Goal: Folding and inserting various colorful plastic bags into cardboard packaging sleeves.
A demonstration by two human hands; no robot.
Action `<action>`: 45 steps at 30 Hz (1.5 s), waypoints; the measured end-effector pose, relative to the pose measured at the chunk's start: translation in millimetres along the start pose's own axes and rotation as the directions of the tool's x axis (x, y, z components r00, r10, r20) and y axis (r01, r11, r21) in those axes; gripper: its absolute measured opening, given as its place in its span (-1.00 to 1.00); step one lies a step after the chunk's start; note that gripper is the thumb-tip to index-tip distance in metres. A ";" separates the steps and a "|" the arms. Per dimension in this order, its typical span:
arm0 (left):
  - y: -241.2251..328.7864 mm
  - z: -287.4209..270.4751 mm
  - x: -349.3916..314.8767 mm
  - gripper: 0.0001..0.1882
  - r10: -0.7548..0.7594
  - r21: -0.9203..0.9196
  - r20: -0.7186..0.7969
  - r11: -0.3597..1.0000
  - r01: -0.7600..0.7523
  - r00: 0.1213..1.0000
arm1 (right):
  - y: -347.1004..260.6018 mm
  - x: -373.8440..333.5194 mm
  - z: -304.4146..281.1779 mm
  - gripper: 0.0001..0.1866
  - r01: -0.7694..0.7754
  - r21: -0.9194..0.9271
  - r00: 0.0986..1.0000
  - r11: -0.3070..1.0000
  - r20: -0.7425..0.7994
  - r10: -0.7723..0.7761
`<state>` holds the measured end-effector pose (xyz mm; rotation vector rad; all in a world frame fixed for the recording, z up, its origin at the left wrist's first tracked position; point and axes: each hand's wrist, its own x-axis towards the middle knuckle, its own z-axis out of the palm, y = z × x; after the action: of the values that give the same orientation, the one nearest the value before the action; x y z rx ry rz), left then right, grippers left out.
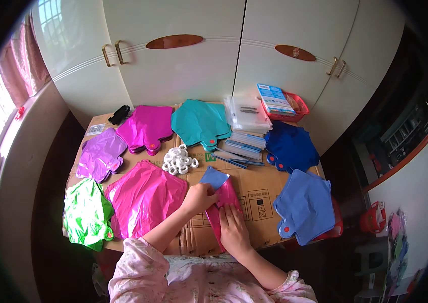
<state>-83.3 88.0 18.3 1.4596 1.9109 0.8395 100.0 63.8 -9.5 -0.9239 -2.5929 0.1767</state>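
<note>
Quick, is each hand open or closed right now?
Left hand: curled at the blue piece and pink strip; whether it pinches them cannot be told.
Right hand: open, lying on the pink strip.

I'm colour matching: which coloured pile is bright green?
The leftmost pile, just left of the large pink pile; the other coloured ones are magenta, purple, teal or blue.

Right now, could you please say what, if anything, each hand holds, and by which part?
The left hand grips the folded pink sheet at its left edge, near the blue piece; the right hand lies flat on the sheet, not visibly gripping.
</note>
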 end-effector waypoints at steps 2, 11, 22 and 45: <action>-12.5 7.3 4.6 -0.76 0.065 0.028 -0.094 0.998 -0.062 0.993 | 0.6 -0.4 1.1 -0.50 0.029 0.001 0.999 1.000 -0.013 -0.029; -19.6 5.3 5.3 -0.84 0.174 0.060 -0.075 0.984 -0.169 0.982 | 3.1 -6.2 -4.5 -0.54 0.081 0.094 0.995 0.992 -0.057 -0.076; -18.6 -2.6 3.9 -0.82 0.178 0.070 -0.007 0.982 -0.177 0.984 | 3.9 -6.0 -4.8 -0.61 0.128 0.062 0.989 0.990 -0.087 -0.122; -20.2 -2.3 6.1 -0.82 0.204 0.090 0.028 0.974 -0.206 0.978 | 14.7 -10.6 -8.0 -0.59 0.112 0.052 0.992 0.992 -0.072 -0.108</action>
<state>-98.6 89.6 3.7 1.7383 1.8283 0.8345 119.2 68.4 -9.0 -0.7521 -2.5527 0.1834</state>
